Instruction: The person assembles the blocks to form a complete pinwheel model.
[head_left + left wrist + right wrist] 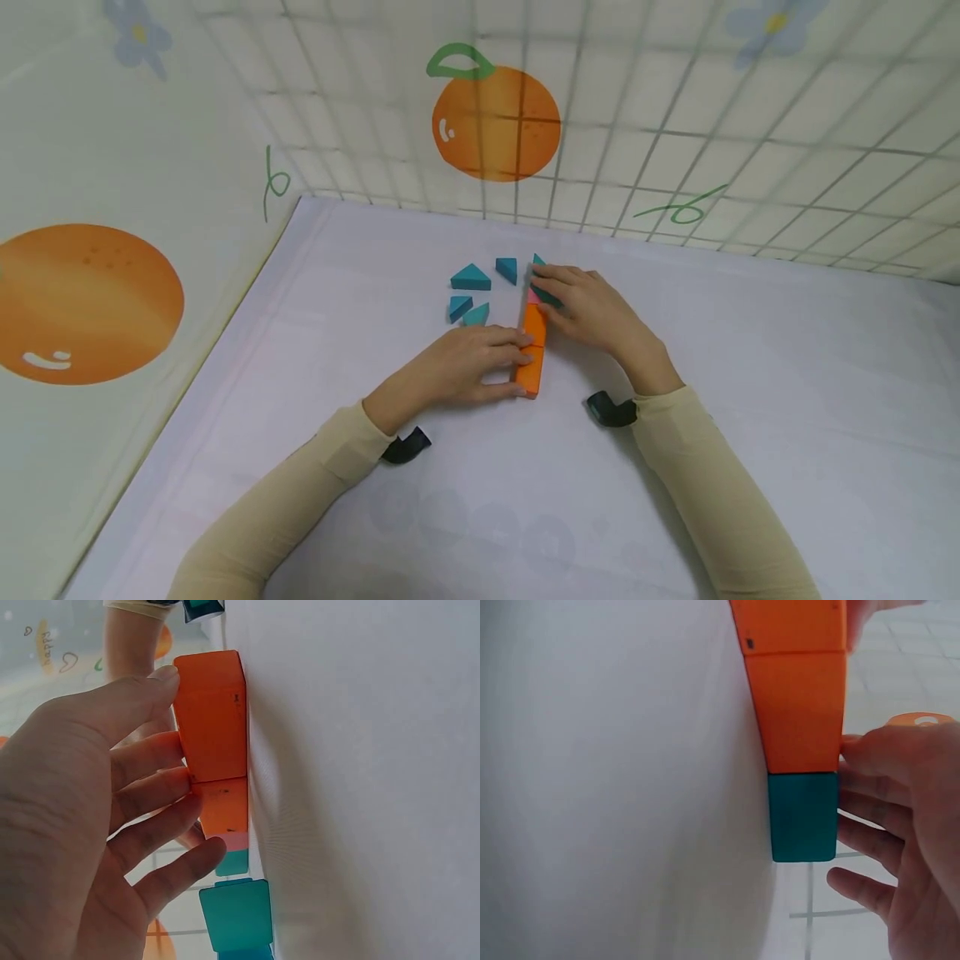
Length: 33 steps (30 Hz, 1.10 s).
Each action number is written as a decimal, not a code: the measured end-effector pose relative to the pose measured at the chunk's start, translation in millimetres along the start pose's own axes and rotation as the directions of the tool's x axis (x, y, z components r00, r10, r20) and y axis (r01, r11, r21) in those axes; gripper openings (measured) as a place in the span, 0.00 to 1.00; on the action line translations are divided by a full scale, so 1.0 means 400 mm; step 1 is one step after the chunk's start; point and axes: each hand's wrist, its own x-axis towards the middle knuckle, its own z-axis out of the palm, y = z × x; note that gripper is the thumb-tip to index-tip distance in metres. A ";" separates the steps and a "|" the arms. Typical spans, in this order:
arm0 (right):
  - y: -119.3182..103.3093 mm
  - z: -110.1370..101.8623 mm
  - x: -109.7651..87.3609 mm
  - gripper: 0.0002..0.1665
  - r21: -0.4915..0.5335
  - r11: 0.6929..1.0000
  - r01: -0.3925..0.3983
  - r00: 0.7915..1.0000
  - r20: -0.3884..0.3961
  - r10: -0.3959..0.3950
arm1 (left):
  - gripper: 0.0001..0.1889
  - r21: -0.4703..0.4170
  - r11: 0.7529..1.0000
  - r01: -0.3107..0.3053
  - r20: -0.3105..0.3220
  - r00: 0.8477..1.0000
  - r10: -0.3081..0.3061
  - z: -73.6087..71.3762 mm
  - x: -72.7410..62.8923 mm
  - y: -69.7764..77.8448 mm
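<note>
- Nearest, two cream fabric sleeves (705, 483) reach in over a pale cloth-covered worktop (570, 517).
- The left hand (465, 362) lies beside and partly over two orange, smooth-faced blocks (529, 382), which stand end to end in a row pointing away from the person. The wrist view shows its fingers spread, mostly straight, the tips against the blocks' side rather than wrapped around them.
- Farther along, the right hand (592, 308) covers part of the row's far end. Its fingers are slightly bent and parted, lying along the side of the row; they do not appear to pinch anything.
- Past the orange blocks come a small pink block (533, 297) and a dark teal block (802, 817), both partly hidden by the right hand; I cannot tell exactly how they meet.
- The step in hand appears to be lining up the row from both sides. Any further nudge calls for light, even pressure, so the joins stay closed.
- Left of the row's far half, four loose blue-teal triangular blocks (471, 280) lie apart from it.
- Farthest, a pale backdrop shows grid lines and a printed orange fruit (495, 133).
</note>
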 end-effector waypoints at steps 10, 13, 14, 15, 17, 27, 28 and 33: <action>-0.007 0.000 -0.003 0.28 0.000 1.000 0.007 1.000 -0.018 -0.007 | 0.20 0.021 0.999 -0.039 -0.077 0.996 0.041 0.001 0.006 -0.004; -0.008 -0.003 -0.007 0.28 -0.002 1.000 0.016 0.999 -0.035 -0.017 | 0.17 0.054 0.998 -0.036 -0.133 0.990 0.043 -0.015 0.015 -0.016; -0.009 -0.004 -0.010 0.28 -0.005 1.000 0.020 0.999 -0.043 -0.020 | 0.16 0.063 0.998 -0.026 -0.153 0.988 0.035 -0.021 0.019 -0.026; -0.010 -0.005 -0.014 0.28 -0.008 1.000 0.026 0.998 -0.051 -0.027 | 0.17 0.067 0.998 -0.011 -0.169 0.985 0.022 -0.028 0.023 -0.038; -0.015 -0.006 -0.024 0.28 -0.027 0.999 0.031 0.997 -0.071 -0.033 | 0.18 0.059 0.998 0.038 -0.169 0.985 -0.028 -0.045 0.032 -0.069; -0.084 -0.014 -0.111 0.34 -0.160 0.987 0.027 0.991 -0.125 -0.047 | 0.24 0.076 0.937 0.340 0.049 0.938 -0.344 -0.088 0.093 -0.202; -0.095 -0.012 -0.120 0.34 -0.176 0.984 0.024 0.991 -0.126 -0.047 | 0.24 0.072 0.936 0.344 0.071 0.935 -0.349 -0.087 0.095 -0.202; -0.139 0.005 -0.160 0.32 -0.230 0.972 0.042 0.989 -0.132 -0.074 | 0.25 0.066 0.932 0.357 0.102 0.927 -0.362 -0.076 0.106 -0.198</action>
